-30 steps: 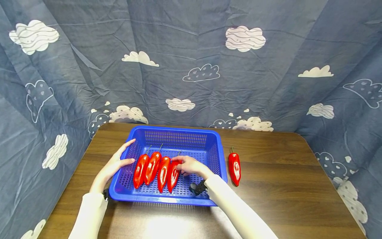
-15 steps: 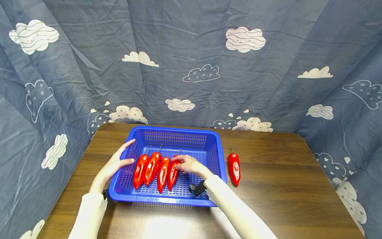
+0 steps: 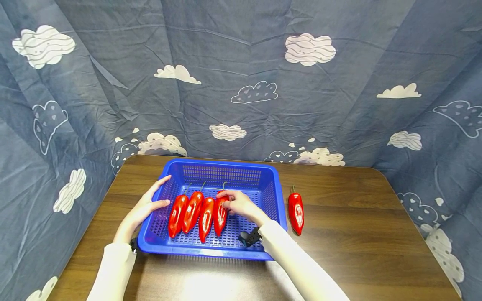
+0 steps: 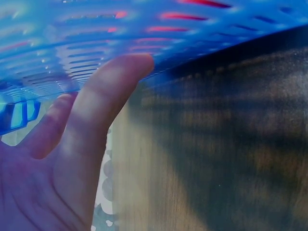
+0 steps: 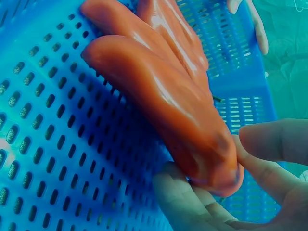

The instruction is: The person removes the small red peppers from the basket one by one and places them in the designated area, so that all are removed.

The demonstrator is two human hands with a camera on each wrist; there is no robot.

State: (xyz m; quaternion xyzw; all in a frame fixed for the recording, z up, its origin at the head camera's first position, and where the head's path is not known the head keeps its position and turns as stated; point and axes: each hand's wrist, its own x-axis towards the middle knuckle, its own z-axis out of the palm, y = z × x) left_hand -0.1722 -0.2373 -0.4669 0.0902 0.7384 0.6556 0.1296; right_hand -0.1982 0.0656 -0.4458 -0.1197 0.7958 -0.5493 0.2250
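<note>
Inside a blue perforated plastic basket (image 3: 211, 252), several long red peppers lie side by side, stems toward the far wall. My right hand (image 3: 241, 205) grips the rightmost of them, a red pepper (image 3: 220, 221), near its stem end. In the right wrist view, fingers (image 5: 173, 197) sit on either side of that pepper (image 5: 163, 101), whose other end points away. At the basket's left side, my left hand (image 3: 144, 207) rests with thumb and finger extended and spread. The left wrist view shows this hand (image 4: 86, 130) against the slotted outer wall; part of it is out of sight.
Outside the basket, to its right, one more red pepper (image 3: 296, 213) lies on the brown wooden table (image 3: 350, 234). A grey-blue curtain (image 3: 260, 62) with cloud prints hangs behind the table and at both sides.
The gripped pepper has shifted toward the basket's far wall and slightly right, my right hand moving with it. The left hand, the basket and the other peppers stay in place.
</note>
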